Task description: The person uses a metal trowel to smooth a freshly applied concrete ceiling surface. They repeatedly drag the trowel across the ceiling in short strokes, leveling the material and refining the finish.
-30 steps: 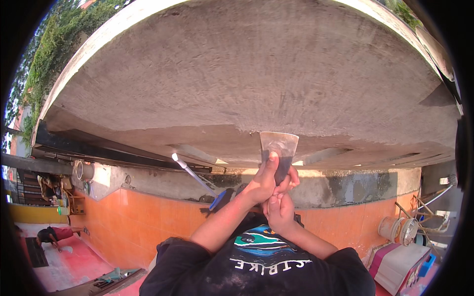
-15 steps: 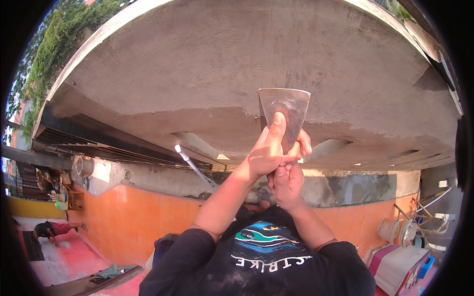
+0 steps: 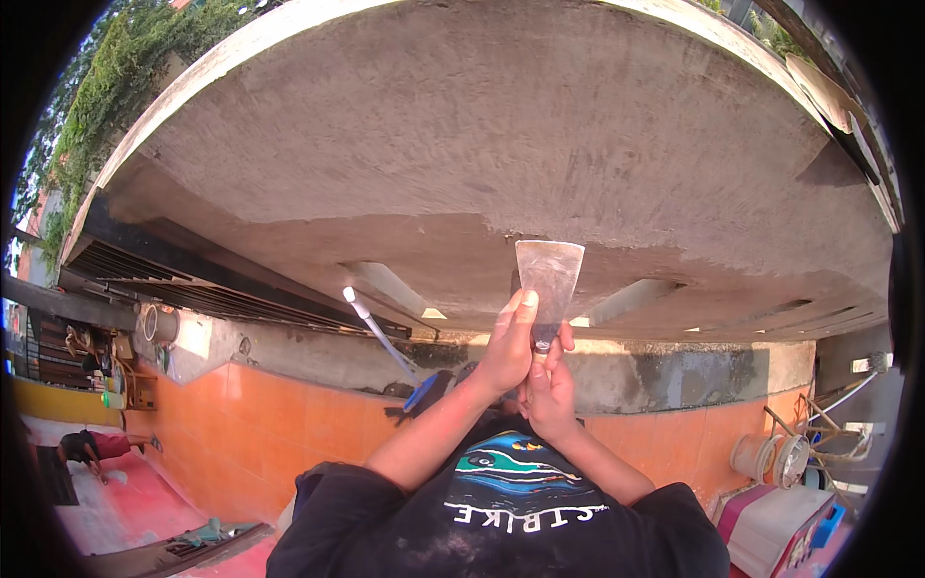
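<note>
A putty knife (image 3: pixel 551 272) with a wide metal blade points away from me, up against the grey plastered wall (image 3: pixel 385 144). My left hand (image 3: pixel 509 345) is closed on it, the thumb pressed flat along the blade near the handle. Just below, my right hand (image 3: pixel 551 397) wraps around the handle, which is mostly hidden by fingers. The blade's front edge lies close to the border between a lighter and a darker band of plaster; whether it touches cannot be told.
A broom (image 3: pixel 383 337) with a white stick and blue head leans left of my arms. Dark metal slats (image 3: pixel 193 289) run along the left. Buckets (image 3: pixel 771 459) and a box (image 3: pixel 776 525) stand at the right on the orange floor (image 3: pixel 289 405). Another person (image 3: pixel 92 448) bends down far left.
Both hands have drawn the putty knife down toward me, away from the upper wall. The broom's blue head has come into sight beside my left forearm.
</note>
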Demonstrator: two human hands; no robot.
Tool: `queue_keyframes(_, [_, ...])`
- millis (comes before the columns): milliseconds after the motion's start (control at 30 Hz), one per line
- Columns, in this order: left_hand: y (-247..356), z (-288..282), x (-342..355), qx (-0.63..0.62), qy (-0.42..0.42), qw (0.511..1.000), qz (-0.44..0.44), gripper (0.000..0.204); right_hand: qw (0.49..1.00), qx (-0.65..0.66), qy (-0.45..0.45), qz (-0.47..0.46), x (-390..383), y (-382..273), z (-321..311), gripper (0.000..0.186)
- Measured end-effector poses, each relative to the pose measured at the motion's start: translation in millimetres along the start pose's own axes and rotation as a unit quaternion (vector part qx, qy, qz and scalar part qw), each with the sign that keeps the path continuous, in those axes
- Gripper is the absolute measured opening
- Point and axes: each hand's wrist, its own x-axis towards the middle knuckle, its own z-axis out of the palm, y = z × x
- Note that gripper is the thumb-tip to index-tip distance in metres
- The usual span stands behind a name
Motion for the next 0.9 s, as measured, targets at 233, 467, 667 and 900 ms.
queue_keyframes(233, [9, -3, 3, -0.033, 0.004, 0.999, -0.019, 0.039, 0.999, -0.033, 0.030, -0.007, 7, 7, 8, 0.024])
queue_keyframes(467, [17, -10, 6, 0.020, -0.010, 0.999, -0.033, 0.036, 0.997, -0.047, 0.053, -0.029, 11, 24, 11, 0.019])
queue_keyframes(667, [23, -14, 10, 0.009, -0.016, 0.998, -0.053, 0.034, 0.998, -0.034, 0.028, -0.053, 16, 36, 12, 0.022])
queue_keyframes(900, [25, -16, 7, 0.028, 0.002, 0.998, -0.054, 0.032, 0.995, -0.037, 0.050, -0.082, 19, 44, 17, 0.019])
